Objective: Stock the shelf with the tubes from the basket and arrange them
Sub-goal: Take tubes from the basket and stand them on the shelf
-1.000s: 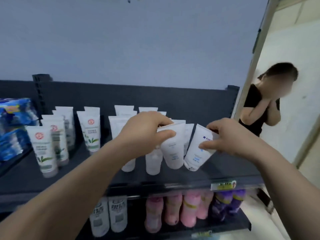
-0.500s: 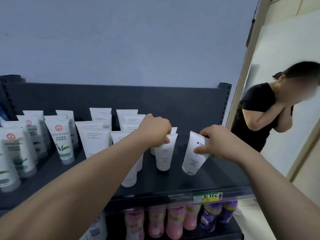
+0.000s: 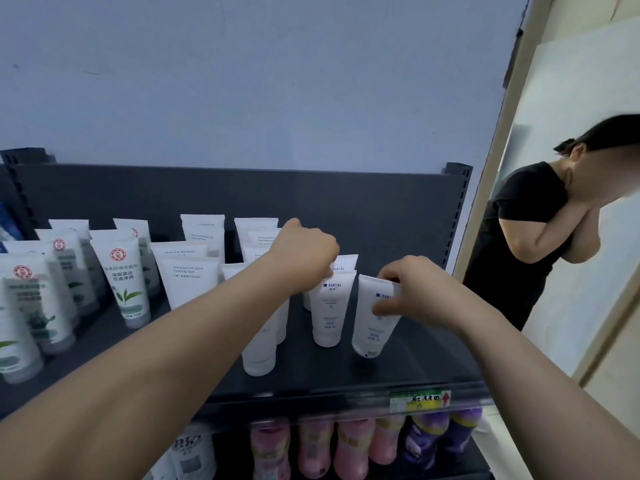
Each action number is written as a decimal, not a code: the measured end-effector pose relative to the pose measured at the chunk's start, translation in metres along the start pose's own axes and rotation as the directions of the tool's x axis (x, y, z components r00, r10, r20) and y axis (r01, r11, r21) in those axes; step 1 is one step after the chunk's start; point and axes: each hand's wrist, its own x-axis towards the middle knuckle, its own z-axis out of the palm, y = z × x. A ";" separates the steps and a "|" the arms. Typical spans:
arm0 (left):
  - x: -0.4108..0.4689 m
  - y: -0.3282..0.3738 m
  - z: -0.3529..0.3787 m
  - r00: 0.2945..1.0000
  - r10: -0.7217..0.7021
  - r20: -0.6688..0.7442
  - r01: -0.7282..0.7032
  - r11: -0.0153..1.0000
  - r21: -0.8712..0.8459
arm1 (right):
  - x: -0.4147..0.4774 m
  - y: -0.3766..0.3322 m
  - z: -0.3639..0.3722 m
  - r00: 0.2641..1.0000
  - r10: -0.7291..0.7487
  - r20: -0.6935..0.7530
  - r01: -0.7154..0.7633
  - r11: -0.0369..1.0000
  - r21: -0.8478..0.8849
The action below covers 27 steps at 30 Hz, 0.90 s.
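On the dark top shelf [image 3: 398,362] stand rows of white tubes, caps down. My left hand [image 3: 304,251] reaches over them, its fingers curled on the top edge of a white blue-labelled tube [image 3: 330,306] standing upright. My right hand [image 3: 412,289] pinches the upper part of a matching white tube [image 3: 372,330] just to the right. That tube leans slightly, with its cap on the shelf. A third such tube [image 3: 346,263] stands behind, mostly hidden. The basket is out of view.
White tubes with green leaves [image 3: 126,282] fill the shelf's left, plain white foam tubes [image 3: 188,278] the middle. Pink bottles [image 3: 346,445] and purple bottles [image 3: 433,434] stand on the shelf below, under a price tag [image 3: 419,400]. A person in black [image 3: 530,237] stands close by on the right.
Both hands have lowered their tubes onto the shelf's right part. The left-hand tube now stands upright and the right-hand tube's cap touches down. The view has shifted right.
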 end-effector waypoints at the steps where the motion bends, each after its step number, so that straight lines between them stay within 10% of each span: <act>1: -0.006 -0.003 -0.001 0.999 -0.012 -0.031 0.012 1.000 -0.015 | 0.001 -0.002 0.003 1.000 -0.013 0.009 0.013 1.000 0.001; 15: -0.070 -0.024 -0.011 0.961 -0.137 -0.240 0.078 0.968 -0.240 | 0.011 -0.032 0.021 0.994 -0.107 0.012 0.107 0.987 -0.116; 27: -0.193 -0.092 -0.030 0.894 -0.346 -0.286 0.308 0.936 -0.169 | -0.003 -0.163 0.017 0.854 -0.491 -0.171 0.475 0.871 -0.129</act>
